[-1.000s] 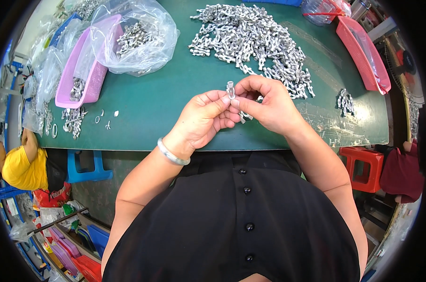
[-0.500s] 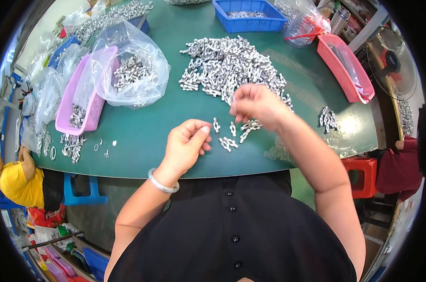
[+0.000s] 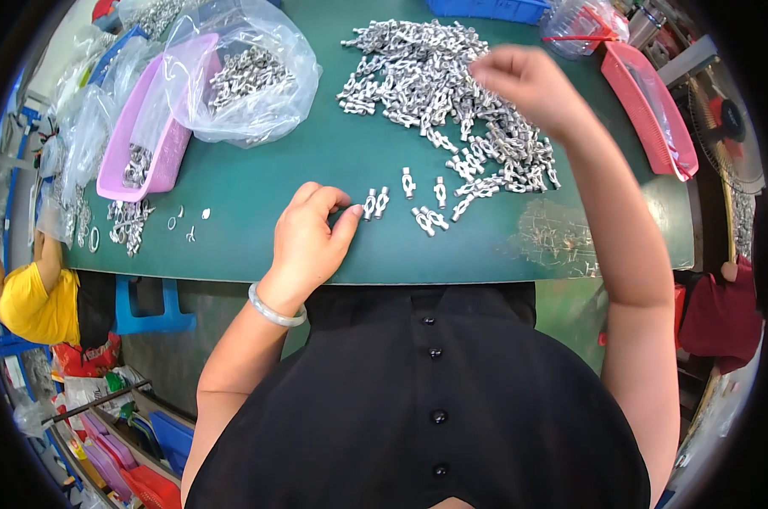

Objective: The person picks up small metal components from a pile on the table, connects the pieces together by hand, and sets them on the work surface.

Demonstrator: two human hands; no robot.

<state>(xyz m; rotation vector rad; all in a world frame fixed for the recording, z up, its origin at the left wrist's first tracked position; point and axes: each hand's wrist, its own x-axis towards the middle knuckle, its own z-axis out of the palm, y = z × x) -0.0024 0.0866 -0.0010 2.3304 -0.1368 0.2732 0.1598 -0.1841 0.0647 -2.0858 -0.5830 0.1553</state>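
My left hand (image 3: pixel 309 237) rests near the table's front edge, thumb and forefinger apart, with nothing seen between them. Right beside its fingertips lie two small silver metal clasp-like pieces (image 3: pixel 375 204), side by side. A little further right are two single pieces and another close pair (image 3: pixel 430 220). My right hand (image 3: pixel 530 89) is above the far right part of a large pile of the same silver pieces (image 3: pixel 418 76). Its fingers are bent and close together, slightly blurred; whatever they hold, if anything, is hidden.
To the left, a pink-purple basket (image 3: pixel 117 174) stands beside a clear bag (image 3: pixel 303 102) of metal pieces. Small loose rings and links (image 3: pixel 129 225) lie before it. A red basket (image 3: pixel 651 110) and a fan (image 3: pixel 727 123) are right. A person in yellow (image 3: pixel 40 301) sits at far left.
My right hand has reached away, up over the pile. My left hand has drawn left, uncovering two pieces beside its fingertips. The whole view has shifted a little.
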